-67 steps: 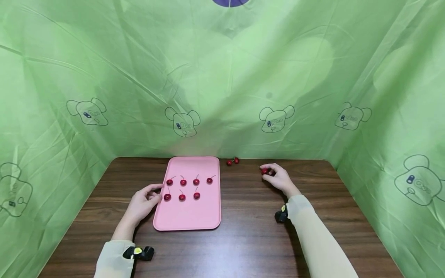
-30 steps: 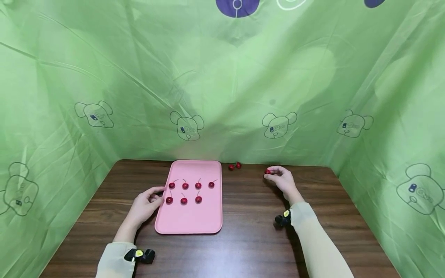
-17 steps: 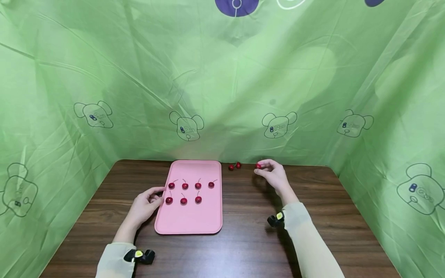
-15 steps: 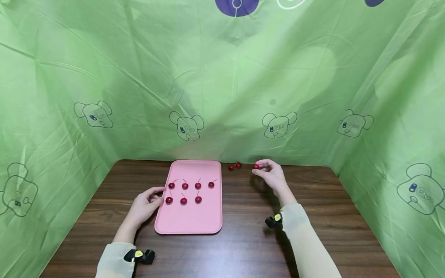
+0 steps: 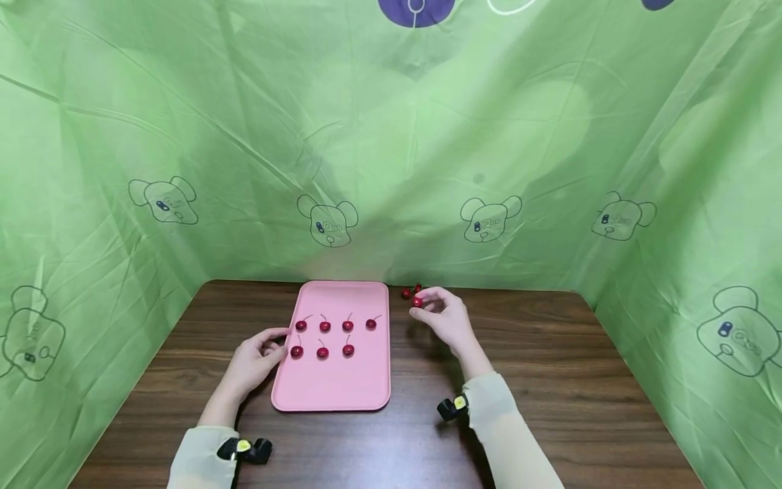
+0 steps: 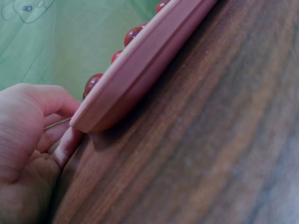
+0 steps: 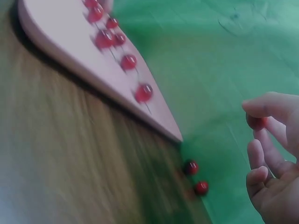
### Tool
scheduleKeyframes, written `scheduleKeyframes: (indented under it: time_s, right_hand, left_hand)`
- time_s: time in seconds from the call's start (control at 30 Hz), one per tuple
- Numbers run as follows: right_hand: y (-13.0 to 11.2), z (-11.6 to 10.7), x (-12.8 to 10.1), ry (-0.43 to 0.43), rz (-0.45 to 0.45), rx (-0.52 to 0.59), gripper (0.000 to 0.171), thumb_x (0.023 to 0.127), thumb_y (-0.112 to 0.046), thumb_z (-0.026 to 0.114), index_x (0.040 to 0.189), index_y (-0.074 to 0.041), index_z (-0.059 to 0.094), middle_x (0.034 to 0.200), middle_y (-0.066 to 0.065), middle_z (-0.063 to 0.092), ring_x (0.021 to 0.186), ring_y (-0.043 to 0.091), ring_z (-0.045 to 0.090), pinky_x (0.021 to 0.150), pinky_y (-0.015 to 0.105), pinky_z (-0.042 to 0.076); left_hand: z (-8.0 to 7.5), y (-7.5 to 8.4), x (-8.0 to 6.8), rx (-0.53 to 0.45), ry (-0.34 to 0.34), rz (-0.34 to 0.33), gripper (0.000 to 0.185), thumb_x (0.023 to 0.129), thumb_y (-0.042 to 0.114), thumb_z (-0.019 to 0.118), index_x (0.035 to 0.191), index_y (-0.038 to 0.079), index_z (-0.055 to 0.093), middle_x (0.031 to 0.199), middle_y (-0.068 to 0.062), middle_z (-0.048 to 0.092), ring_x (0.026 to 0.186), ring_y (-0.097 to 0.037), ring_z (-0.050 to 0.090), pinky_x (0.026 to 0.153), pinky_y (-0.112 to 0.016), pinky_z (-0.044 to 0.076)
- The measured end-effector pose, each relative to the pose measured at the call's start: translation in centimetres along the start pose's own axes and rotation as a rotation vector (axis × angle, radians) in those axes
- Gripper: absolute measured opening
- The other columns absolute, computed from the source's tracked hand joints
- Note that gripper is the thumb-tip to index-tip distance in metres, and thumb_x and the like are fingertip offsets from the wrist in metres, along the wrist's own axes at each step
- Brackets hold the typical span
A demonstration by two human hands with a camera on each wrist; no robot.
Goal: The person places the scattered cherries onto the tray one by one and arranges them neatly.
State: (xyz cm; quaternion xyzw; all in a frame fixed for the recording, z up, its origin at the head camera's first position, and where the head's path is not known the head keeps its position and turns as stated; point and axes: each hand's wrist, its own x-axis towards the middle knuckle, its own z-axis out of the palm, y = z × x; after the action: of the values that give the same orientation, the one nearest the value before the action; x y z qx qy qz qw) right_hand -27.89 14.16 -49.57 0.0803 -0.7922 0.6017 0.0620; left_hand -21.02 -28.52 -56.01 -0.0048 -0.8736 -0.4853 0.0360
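The left hand (image 6: 28, 154) rests on the wooden table (image 6: 201, 140) with loosely curled fingertips touching the near corner of the pink tray (image 6: 140, 60), above whose rim several red cherries (image 6: 132, 34) show.

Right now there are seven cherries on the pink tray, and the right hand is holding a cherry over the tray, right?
Not quite. The right hand pinches its cherry above the wooden table, to the right of the pink tray, not over it. The head view shows this. The seven cherries on the tray are right.
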Motion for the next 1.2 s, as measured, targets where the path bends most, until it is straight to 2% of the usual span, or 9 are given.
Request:
scheduleKeyframes:
  time_s: [0.33, 0.47, 0.67, 1.0, 1.2]
  right_hand:
    - [-0.9, 4.5, -2.6, -0.096, -0.023, -0.01, 0.028, 0.086, -0.013, 0.093, 0.111, -0.016, 0.08, 0.098, 0.003, 0.076, 0.087, 0.018, 0.067, 0.073, 0.03, 0.053]
    - [-0.7, 5.7, -3.5, -0.108, -0.039, 0.014, 0.029, 0.085, -0.012, 0.092, 0.112, -0.014, 0.08, 0.097, 0.004, 0.076, 0.086, 0.017, 0.067, 0.071, 0.027, 0.052]
    - [0.5, 7.2, -4.5, -0.13, -0.006, 0.052, 0.029, 0.084, -0.008, 0.091, 0.11, -0.008, 0.079, 0.088, 0.006, 0.072, 0.082, 0.017, 0.066, 0.065, 0.024, 0.051]
    - [2.0, 8.4, -4.9, -0.199, 0.005, -0.018, 0.029, 0.083, -0.01, 0.092, 0.11, -0.015, 0.082, 0.091, 0.003, 0.075, 0.083, 0.012, 0.065, 0.074, 0.025, 0.053]
    - [2.5, 8.4, -5.2, -0.181, -0.017, -0.072, 0.03, 0.081, -0.011, 0.094, 0.108, -0.017, 0.084, 0.088, 0.012, 0.068, 0.077, 0.012, 0.055, 0.07, 0.023, 0.046]
  left_hand:
    - [0.0, -0.2, 0.1, 0.001, -0.006, -0.001, 0.037, 0.102, 0.01, 0.075, 0.139, 0.008, 0.073, 0.095, -0.007, 0.071, 0.083, -0.017, 0.065, 0.072, -0.025, 0.053]
    - [0.0, -0.2, 0.1, -0.002, -0.002, -0.002, 0.037, 0.102, 0.009, 0.075, 0.139, 0.008, 0.073, 0.095, -0.007, 0.071, 0.082, -0.016, 0.065, 0.072, -0.025, 0.053]
    - [-0.1, 0.0, 0.0, -0.005, -0.001, -0.002, 0.038, 0.101, 0.009, 0.075, 0.139, 0.006, 0.073, 0.096, -0.009, 0.072, 0.082, -0.016, 0.065, 0.072, -0.025, 0.053]
    - [-0.4, 0.1, 0.2, 0.005, -0.011, -0.014, 0.038, 0.103, 0.01, 0.074, 0.141, 0.008, 0.072, 0.098, -0.009, 0.072, 0.085, -0.018, 0.064, 0.073, -0.025, 0.053]
    - [-0.1, 0.0, 0.2, 0.009, -0.016, -0.018, 0.038, 0.103, 0.011, 0.074, 0.141, 0.008, 0.072, 0.098, -0.009, 0.071, 0.085, -0.018, 0.064, 0.073, -0.025, 0.053]
